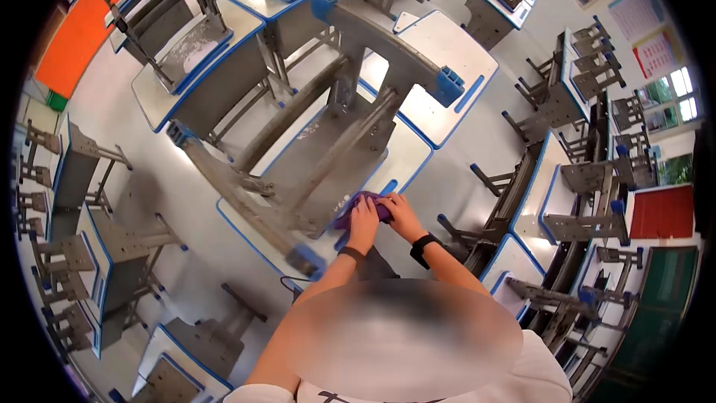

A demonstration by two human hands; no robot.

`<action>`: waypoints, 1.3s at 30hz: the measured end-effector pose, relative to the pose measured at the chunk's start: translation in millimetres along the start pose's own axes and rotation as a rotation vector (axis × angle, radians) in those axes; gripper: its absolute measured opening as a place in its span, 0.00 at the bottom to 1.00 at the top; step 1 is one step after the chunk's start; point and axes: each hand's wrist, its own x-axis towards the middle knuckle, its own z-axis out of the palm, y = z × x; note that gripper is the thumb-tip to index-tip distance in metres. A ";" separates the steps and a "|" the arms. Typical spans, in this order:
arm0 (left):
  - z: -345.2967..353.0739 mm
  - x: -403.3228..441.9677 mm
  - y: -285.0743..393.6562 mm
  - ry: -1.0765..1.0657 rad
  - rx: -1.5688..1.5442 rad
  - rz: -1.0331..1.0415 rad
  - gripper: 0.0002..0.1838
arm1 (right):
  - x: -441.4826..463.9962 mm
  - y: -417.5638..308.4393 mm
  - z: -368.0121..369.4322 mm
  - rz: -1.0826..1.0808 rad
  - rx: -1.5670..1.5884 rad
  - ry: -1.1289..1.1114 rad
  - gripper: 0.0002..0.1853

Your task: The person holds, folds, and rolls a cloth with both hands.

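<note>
A crumpled purple cloth (344, 221) is bunched between my two hands at the near edge of a white desk with blue edging (409, 151). My left hand (363, 222) lies over the cloth with its fingers curled on it. From the right, my right hand (403, 218) grips the other side, its fingers close to those of the left. Just beyond the hands, an upturned grey chair (384, 46) rests on the desk, its legs in the air with blue end caps. Folds of the cloth under the palms are hidden.
Rows of similar desks fill the room, many with upturned chairs, such as one chair (175, 26) at the upper left and another (589, 227) at the right. The caps of the near chair's foot bar (246, 194) stick out left of my arms.
</note>
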 end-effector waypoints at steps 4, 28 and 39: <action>7.0 50.8 24.4 0.104 -0.019 -0.028 0.29 | 20.1 50.5 -27.5 -0.045 0.003 0.060 0.29; 1.8 158.4 78.2 0.032 -0.050 -0.050 0.33 | 68.5 133.0 -79.5 0.039 -0.341 0.102 0.26; -9.1 37.2 16.3 0.013 -0.124 0.009 0.34 | 24.2 38.6 -7.6 0.001 -0.307 0.131 0.22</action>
